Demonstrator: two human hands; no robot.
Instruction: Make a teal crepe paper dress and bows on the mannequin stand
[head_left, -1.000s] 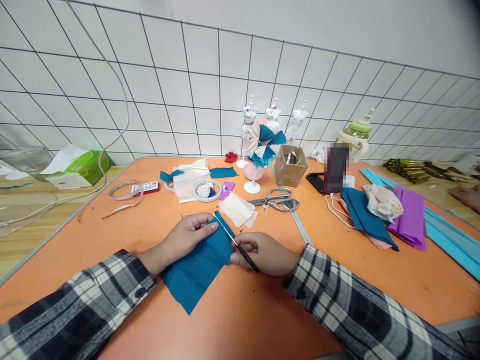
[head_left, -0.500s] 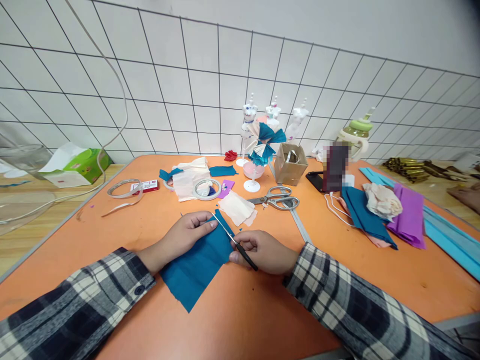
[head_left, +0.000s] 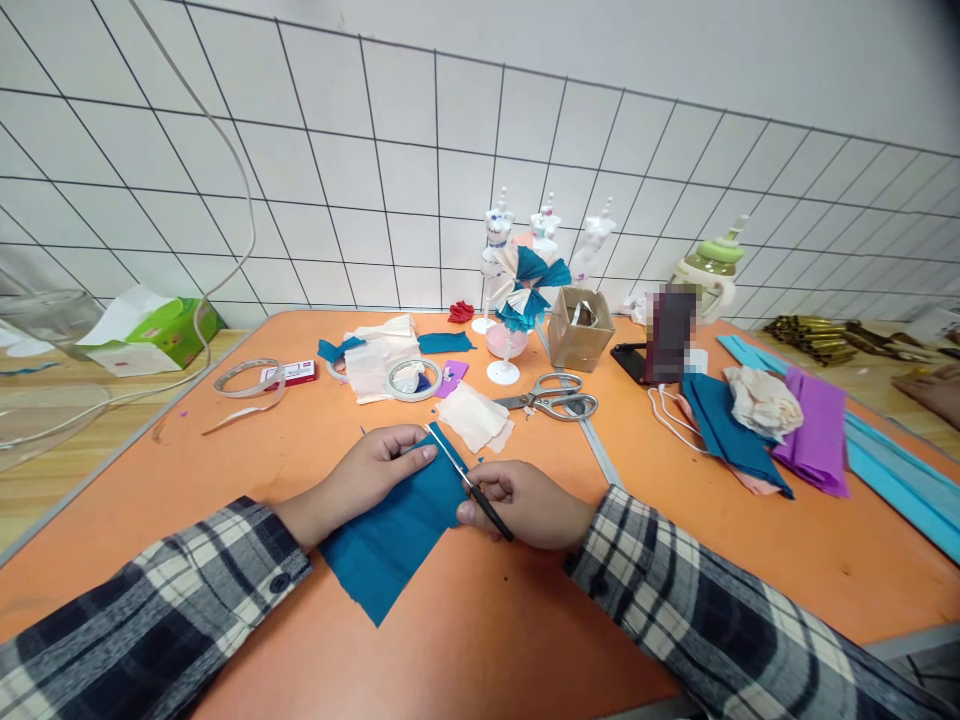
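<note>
A teal sheet of crepe paper (head_left: 394, 535) lies on the orange table (head_left: 480, 620) in front of me. My left hand (head_left: 360, 480) presses on its upper left part, fingers curled and thumb on the top edge. My right hand (head_left: 525, 500) is closed round small black-handled scissors (head_left: 469, 485), whose thin blades point up and left along the paper's upper right edge, close to my left fingertips.
Behind lie large silver scissors (head_left: 555, 402), tape rolls (head_left: 412, 380), cream paper pieces (head_left: 476, 418), a brown box (head_left: 581, 328), small white mannequin stands with a teal paper fan (head_left: 525, 280), and teal and purple paper stacks (head_left: 772, 430) at right. A green tissue box (head_left: 154, 330) sits far left.
Nearly nothing has changed; both hands and the scissors stay on the teal paper, with only a slight shift of the view.
</note>
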